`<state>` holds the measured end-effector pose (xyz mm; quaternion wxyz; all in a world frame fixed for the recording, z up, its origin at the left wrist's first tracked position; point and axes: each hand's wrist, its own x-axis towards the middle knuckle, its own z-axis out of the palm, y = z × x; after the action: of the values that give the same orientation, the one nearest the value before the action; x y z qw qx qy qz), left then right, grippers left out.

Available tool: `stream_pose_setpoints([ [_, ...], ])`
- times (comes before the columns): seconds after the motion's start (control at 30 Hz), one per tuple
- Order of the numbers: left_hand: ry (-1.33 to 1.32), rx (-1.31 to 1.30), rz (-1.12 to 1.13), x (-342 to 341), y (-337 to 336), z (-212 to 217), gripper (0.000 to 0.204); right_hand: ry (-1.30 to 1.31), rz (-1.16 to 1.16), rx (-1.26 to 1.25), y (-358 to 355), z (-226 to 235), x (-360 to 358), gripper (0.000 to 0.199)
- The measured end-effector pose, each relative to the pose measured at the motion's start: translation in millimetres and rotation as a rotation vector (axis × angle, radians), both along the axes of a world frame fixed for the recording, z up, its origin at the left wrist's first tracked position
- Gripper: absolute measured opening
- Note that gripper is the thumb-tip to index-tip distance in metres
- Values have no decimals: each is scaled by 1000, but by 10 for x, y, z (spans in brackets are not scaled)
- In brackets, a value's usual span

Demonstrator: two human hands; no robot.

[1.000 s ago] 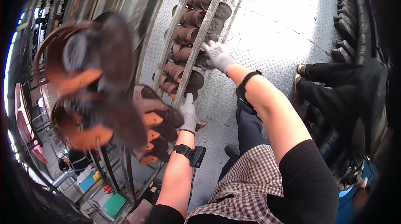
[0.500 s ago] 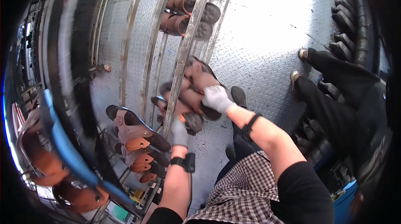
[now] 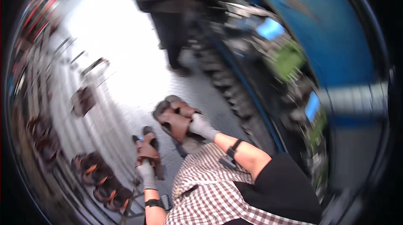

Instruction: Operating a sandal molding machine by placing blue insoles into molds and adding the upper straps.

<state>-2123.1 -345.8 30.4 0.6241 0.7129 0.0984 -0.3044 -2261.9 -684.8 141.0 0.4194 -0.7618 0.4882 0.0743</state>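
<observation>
In my gloved right hand (image 3: 203,127) is a pair of brown sandals (image 3: 175,125) with dark soles, lifted in front of my checked apron. The fingers close round their straps, partly hidden by the leather. Lower and to the left, my gloved left hand (image 3: 146,172) grips another pair of brown sandals (image 3: 147,148), also dark-soled. Both pairs are apart from each other, and motion smears their edges.
On the left, a metal rack (image 3: 63,84) carries several brown sandals (image 3: 93,170). A person in dark trousers (image 3: 171,32) stands ahead. To the right runs a row of dark shoes (image 3: 224,84) beside a blue rail (image 3: 247,82), with a large blue panel (image 3: 331,32) beyond.
My view has swung right, away from the rack. Both hands have drawn back from its rails and moved apart, each carrying sandals that were at the rack.
</observation>
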Motion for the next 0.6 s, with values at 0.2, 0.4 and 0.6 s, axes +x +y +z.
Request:
stream_pose_setpoints([
  [0.2, -121, -67, -383, -1107, -1036, 869, 30, -624, -759, -133, 466, 48, -3038, 34],
  [0.4, -123, -116, -996, -2998, -2082, 1495, 47, -1392, -1231, -172, 1290, -132, -5729, 34],
  [0.6, -37, -414, -1356, -5686, -2467, 2105, 33, -1375, -1663, -641, 2225, 773, -8033, 36],
])
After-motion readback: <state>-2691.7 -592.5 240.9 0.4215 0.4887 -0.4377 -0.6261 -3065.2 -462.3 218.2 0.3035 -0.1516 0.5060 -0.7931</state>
